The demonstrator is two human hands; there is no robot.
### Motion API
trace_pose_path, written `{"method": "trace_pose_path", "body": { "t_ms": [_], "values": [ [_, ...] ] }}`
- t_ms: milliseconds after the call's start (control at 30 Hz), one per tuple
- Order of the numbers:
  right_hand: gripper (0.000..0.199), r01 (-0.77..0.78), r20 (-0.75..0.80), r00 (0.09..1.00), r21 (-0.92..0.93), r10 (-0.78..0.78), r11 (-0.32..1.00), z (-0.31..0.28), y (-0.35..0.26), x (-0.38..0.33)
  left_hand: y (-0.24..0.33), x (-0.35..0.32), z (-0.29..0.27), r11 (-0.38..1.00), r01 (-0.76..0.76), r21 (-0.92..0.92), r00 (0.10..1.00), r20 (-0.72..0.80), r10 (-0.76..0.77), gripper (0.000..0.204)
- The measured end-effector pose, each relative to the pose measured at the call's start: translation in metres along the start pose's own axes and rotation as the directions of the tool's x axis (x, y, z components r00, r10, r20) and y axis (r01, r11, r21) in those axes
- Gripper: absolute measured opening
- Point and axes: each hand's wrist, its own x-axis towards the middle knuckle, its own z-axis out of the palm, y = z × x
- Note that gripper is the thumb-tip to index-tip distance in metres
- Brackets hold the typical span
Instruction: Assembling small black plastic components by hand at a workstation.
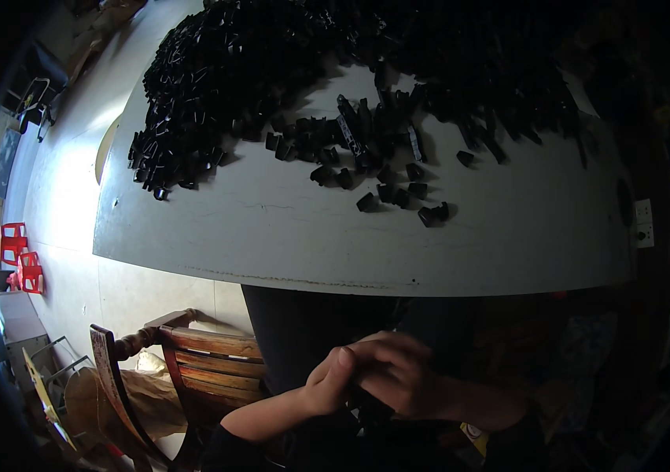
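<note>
Black part: a small dark piece [368, 403] sits between both hands, low and near in the view, below the near edge of the table; most of it is hidden by the fingers, so its shape cannot be made out.
Left hand: the left hand [333, 384] comes in from the lower edge, its fingers curled closed against the dark piece and its thumb pressed up beside the other hand.
Right hand: the right hand [402, 376] lies over the piece from the right, fingers [378, 346] bent and folded across the top, closed around it and touching the left hand.
Table: a pale grey table [272, 228] with a curved near edge fills the middle of the view, well apart from the hands.
Pile: a large heap of black plastic parts [272, 71] covers the far side of the table.
Loose parts: a few scattered black pieces [398, 189] lie nearer, just in front of the heap.
Chair: a wooden chair [209, 358] with slatted back stands to the left of the hands.
Stools: red plastic stools [22, 256] stand on the floor at far left.
Floor: pale floor [68, 181] runs along the left of the table.
</note>
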Motion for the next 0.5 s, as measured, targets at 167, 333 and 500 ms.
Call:
{"method": "trace_pose_path", "body": {
  "t_ms": [167, 333, 500],
  "values": [
    [0.042, -0.098, 0.185, 0.979, 0.054, 0.087, 0.994, 0.000, 0.035, -0.027, 0.008, 0.015, -0.020, 0.483, -0.105, 0.869, 0.945, -0.064, 0.320, 0.044],
    [0.055, -0.184, 0.051, 0.977, -0.311, 0.209, 0.932, -0.011, 0.037, -0.017, 0.019, 0.055, -0.043, 0.311, 0.024, 0.950, 0.861, -0.178, 0.477, 0.025],
    [0.011, -0.233, -0.350, 0.934, -0.448, 0.070, 0.863, -0.072, 0.050, 0.075, 0.020, 0.102, -0.059, 0.045, 0.142, 0.989, 0.834, -0.144, 0.533, 0.021]
  ]
}}
